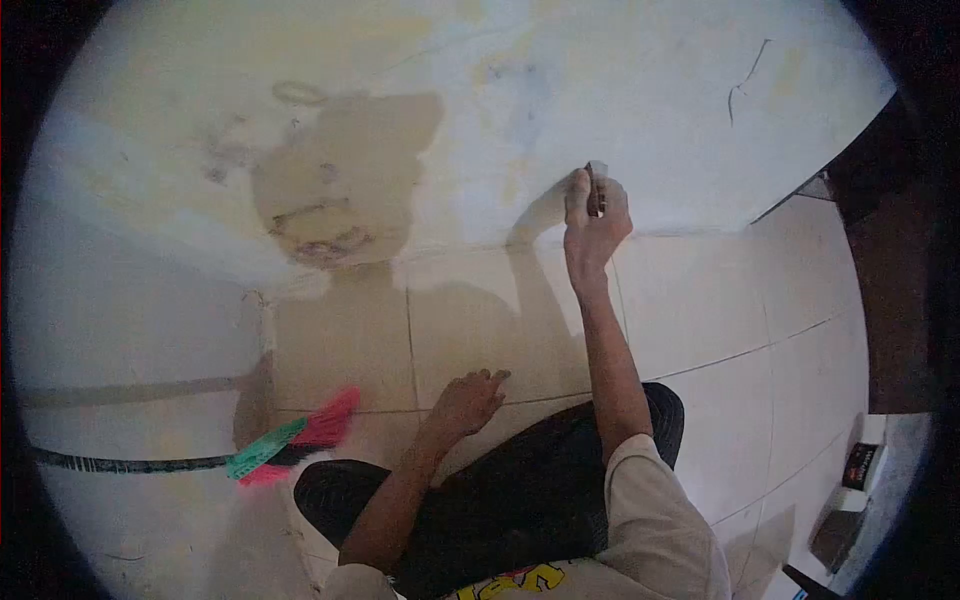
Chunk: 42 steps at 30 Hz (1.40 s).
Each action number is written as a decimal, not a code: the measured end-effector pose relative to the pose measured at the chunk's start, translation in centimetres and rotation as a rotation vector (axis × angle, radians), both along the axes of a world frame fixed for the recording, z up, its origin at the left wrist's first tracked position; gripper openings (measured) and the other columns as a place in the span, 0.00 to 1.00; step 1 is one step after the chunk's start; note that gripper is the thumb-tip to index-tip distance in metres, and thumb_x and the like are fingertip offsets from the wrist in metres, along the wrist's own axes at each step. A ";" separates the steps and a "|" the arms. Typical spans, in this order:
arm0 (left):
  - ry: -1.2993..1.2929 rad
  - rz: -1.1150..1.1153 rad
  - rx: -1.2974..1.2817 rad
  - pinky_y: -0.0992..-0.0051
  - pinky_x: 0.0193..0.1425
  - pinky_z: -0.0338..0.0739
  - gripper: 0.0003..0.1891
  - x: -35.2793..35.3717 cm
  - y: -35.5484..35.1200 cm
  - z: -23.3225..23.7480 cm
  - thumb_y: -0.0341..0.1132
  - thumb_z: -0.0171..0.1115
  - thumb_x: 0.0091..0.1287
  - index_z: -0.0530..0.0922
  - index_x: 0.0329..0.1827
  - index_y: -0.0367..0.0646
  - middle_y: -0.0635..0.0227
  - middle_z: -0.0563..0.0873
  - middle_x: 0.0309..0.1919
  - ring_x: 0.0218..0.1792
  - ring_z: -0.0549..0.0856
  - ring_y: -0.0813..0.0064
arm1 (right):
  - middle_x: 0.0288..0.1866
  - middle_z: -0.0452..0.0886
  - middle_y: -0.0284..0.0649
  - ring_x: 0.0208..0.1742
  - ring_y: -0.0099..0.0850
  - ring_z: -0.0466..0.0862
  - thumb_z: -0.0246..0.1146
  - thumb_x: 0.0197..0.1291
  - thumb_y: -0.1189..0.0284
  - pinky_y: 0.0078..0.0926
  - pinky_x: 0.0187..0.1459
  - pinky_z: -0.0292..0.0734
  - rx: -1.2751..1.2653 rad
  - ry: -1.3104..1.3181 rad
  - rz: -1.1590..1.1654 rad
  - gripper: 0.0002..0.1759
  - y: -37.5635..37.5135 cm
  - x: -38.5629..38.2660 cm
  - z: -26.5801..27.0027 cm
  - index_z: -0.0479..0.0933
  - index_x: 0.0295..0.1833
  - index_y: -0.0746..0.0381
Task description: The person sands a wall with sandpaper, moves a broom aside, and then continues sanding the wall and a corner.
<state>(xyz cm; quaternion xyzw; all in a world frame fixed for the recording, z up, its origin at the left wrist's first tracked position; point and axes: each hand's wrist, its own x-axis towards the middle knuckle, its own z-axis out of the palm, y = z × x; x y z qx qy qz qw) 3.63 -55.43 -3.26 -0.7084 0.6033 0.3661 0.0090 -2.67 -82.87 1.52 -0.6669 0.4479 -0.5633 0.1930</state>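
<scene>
Dark-grey piece (597, 192) pinched between thumb and fingers of right hand (597, 205), up at wall (680, 120), just above floor (690, 295) edge; blur hides exact kind. Left hand (466, 402) loose, no object visible, over floor. Risk: pinch looks small, so snag on rough wall could twist piece free. Broom (298, 436) near left knee (320, 482); bump could shift it.

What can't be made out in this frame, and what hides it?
Head view: held object in the right hand, largely covered by the fingers.
Head view: broom handle, far end cut off by the dark left rim.
Head view: shirt print, cut by the bottom edge.
Head view: lettering on far-right label, too small to read.
</scene>
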 end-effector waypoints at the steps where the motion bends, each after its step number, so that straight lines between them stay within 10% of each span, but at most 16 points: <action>1: -0.018 0.009 -0.005 0.57 0.64 0.73 0.24 -0.2 -0.1 0.1 0.43 0.50 0.77 0.65 0.72 0.46 0.52 0.79 0.57 0.58 0.79 0.56 | 0.31 0.80 0.42 0.35 0.34 0.79 0.61 0.69 0.67 0.32 0.37 0.74 0.000 0.003 0.001 0.10 0.3 0.4 -0.1 0.80 0.43 0.63; 4: 0.007 0.011 0.070 0.57 0.66 0.72 0.24 0.2 -0.8 1.6 0.43 0.50 0.77 0.65 0.72 0.46 0.51 0.79 0.58 0.59 0.79 0.56 | 0.44 0.79 0.45 0.49 0.37 0.78 0.60 0.69 0.74 0.34 0.46 0.75 -0.125 -0.044 0.117 0.06 1.9 1.8 -0.2 0.76 0.45 0.66; 8: -0.011 0.030 0.083 0.56 0.66 0.72 0.23 0.4 -1.1 1.5 0.43 0.50 0.77 0.65 0.72 0.46 0.51 0.78 0.60 0.60 0.79 0.56 | 0.45 0.81 0.48 0.44 0.35 0.83 0.59 0.69 0.76 0.33 0.44 0.80 -0.182 -0.187 0.268 0.06 5.3 4.1 0.7 0.73 0.45 0.68; 11: -0.019 0.102 -0.321 0.58 0.57 0.75 0.25 1.4 -0.7 0.7 0.41 0.54 0.74 0.67 0.70 0.39 0.51 0.80 0.51 0.51 0.80 0.55 | 0.50 0.79 0.53 0.42 0.38 0.83 0.58 0.70 0.75 0.36 0.45 0.80 -0.035 -0.131 0.464 0.08 9.2 4.7 1.4 0.72 0.48 0.69; 19: 0.036 0.543 -0.940 0.59 0.64 0.74 0.36 1.9 -2.4 3.8 0.26 0.63 0.66 0.55 0.76 0.36 0.46 0.73 0.63 0.59 0.79 0.52 | 0.45 0.81 0.56 0.42 0.42 0.85 0.60 0.68 0.71 0.36 0.45 0.79 0.343 0.254 0.642 0.09 14.1 2.7 2.0 0.74 0.46 0.68; 22: 0.478 0.527 -0.811 0.63 0.59 0.79 0.35 0.6 -2.3 5.1 0.24 0.60 0.67 0.55 0.76 0.37 0.45 0.71 0.65 0.59 0.80 0.54 | 0.44 0.83 0.52 0.43 0.38 0.85 0.62 0.67 0.72 0.35 0.47 0.79 0.519 0.079 0.702 0.10 15.9 0.8 -0.2 0.74 0.40 0.68; 26: 0.456 0.555 -0.489 0.65 0.57 0.82 0.31 1.8 -1.8 1.1 0.27 0.57 0.70 0.57 0.75 0.37 0.46 0.70 0.67 0.60 0.80 0.57 | 0.45 0.84 0.49 0.47 0.33 0.84 0.66 0.65 0.68 0.36 0.44 0.81 0.919 -0.190 0.730 0.15 16.0 -2.2 -2.7 0.70 0.40 0.67; 31: 0.706 1.092 -0.573 0.63 0.56 0.80 0.25 1.0 -1.5 2.5 0.38 0.51 0.76 0.64 0.72 0.36 0.48 0.76 0.61 0.55 0.82 0.57 | 0.45 0.83 0.55 0.40 0.40 0.87 0.67 0.65 0.62 0.35 0.36 0.83 0.738 0.110 0.683 0.30 14.9 -3.1 -1.9 0.61 0.62 0.64; 37: 0.793 0.827 -0.268 0.57 0.67 0.69 0.32 3.5 -1.8 1.8 0.42 0.57 0.73 0.59 0.75 0.37 0.48 0.67 0.69 0.64 0.74 0.53 | 0.37 0.86 0.51 0.32 0.32 0.86 0.70 0.60 0.69 0.32 0.34 0.81 0.712 0.096 0.702 0.24 14.0 -3.6 -4.0 0.68 0.57 0.61; 41: 0.264 0.962 -0.528 0.58 0.69 0.68 0.35 -0.1 -2.4 4.4 0.38 0.62 0.69 0.58 0.75 0.36 0.46 0.67 0.69 0.67 0.71 0.51 | 0.31 0.86 0.48 0.30 0.31 0.86 0.70 0.59 0.73 0.31 0.33 0.81 0.674 0.114 0.640 0.23 12.1 -3.8 -3.7 0.69 0.58 0.61; 42: 0.091 0.661 -0.725 0.57 0.71 0.66 0.36 -0.5 -2.2 5.1 0.36 0.64 0.67 0.58 0.75 0.34 0.44 0.66 0.70 0.68 0.70 0.48 | 0.30 0.86 0.48 0.29 0.32 0.86 0.70 0.59 0.73 0.31 0.32 0.80 0.679 0.085 0.591 0.24 11.8 -3.9 -2.9 0.69 0.58 0.61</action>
